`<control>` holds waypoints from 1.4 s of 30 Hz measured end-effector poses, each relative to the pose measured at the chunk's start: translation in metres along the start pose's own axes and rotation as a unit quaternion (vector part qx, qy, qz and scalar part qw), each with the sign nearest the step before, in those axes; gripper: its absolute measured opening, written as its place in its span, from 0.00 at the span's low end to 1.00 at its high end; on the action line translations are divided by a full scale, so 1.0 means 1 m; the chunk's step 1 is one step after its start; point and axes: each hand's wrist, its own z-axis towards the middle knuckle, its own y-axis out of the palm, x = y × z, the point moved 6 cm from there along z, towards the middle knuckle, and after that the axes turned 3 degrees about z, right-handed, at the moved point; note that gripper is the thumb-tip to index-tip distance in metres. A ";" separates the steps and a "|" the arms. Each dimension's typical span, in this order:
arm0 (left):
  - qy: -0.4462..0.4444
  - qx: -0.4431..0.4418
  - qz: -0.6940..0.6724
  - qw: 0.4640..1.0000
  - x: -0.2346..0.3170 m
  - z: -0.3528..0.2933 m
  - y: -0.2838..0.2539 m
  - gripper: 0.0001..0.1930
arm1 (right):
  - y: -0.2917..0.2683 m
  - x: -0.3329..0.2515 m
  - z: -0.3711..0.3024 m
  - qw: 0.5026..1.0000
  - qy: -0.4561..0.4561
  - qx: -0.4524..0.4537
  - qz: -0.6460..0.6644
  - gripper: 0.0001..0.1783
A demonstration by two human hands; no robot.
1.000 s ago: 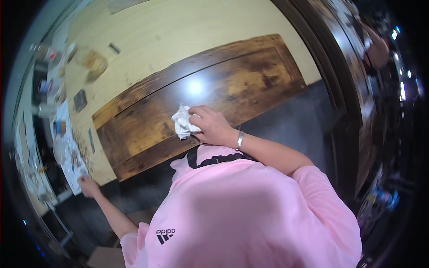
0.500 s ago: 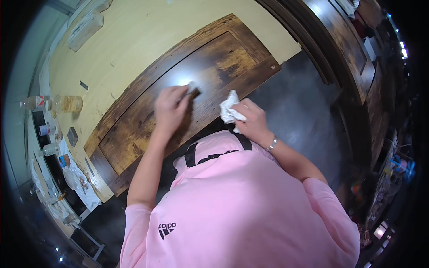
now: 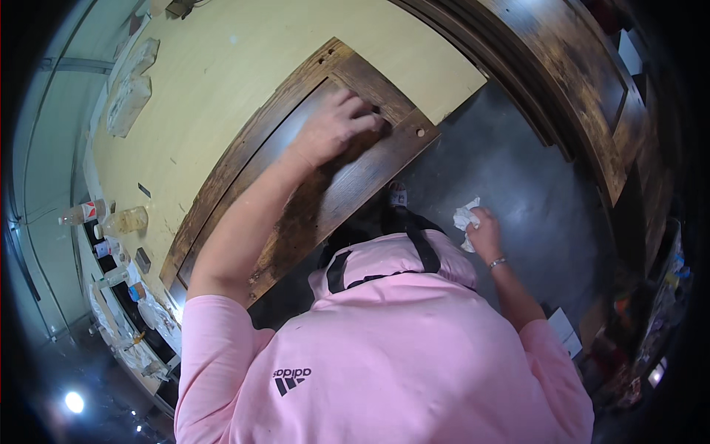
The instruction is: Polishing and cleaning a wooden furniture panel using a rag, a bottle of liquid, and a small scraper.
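Note:
A dark brown wooden panel [image 3: 296, 255] with a raised frame and a mottled yellow-brown finish lies across the pale table. Over its far right end, my left hand [image 3: 336, 127] is closed with curled fingers on a small dark block, mostly hidden under the fingers and in shadow. My right hand [image 3: 484, 235] grips a crumpled white wipe [image 3: 466, 217] off to the right, away from the panel and above the grey floor. Whether the wipe is cloth or paper I cannot tell.
The pale yellow tabletop [image 3: 244, 66] extends beyond the panel. Plastic bottles [image 3: 127, 220] stand along its left edge, near a small grey block [image 3: 143, 260]. A whitish wrapped bundle [image 3: 129, 103] lies at the far left. More dark wooden panels [image 3: 562, 74] stand at the right.
My left hand has slid along the panel toward its far right end with the small block. My right hand has swung right and away from the panel, still holding the wipe.

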 end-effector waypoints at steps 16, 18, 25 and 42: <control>-0.168 0.049 0.117 0.978 -0.091 -0.011 -0.011 0.17 | -0.009 0.046 0.022 0.988 0.140 -0.054 -0.033 0.18; -0.183 0.047 0.117 0.975 -0.087 -0.015 -0.006 0.16 | -0.007 0.047 0.027 0.988 0.140 -0.062 -0.025 0.19; -0.178 0.061 -0.152 0.970 0.052 0.000 0.005 0.16 | -0.002 0.055 0.041 0.986 0.142 -0.080 -0.033 0.20; -0.206 0.142 -0.070 0.966 0.038 0.018 0.008 0.16 | 0.017 0.054 0.058 0.987 0.114 -0.104 -0.052 0.21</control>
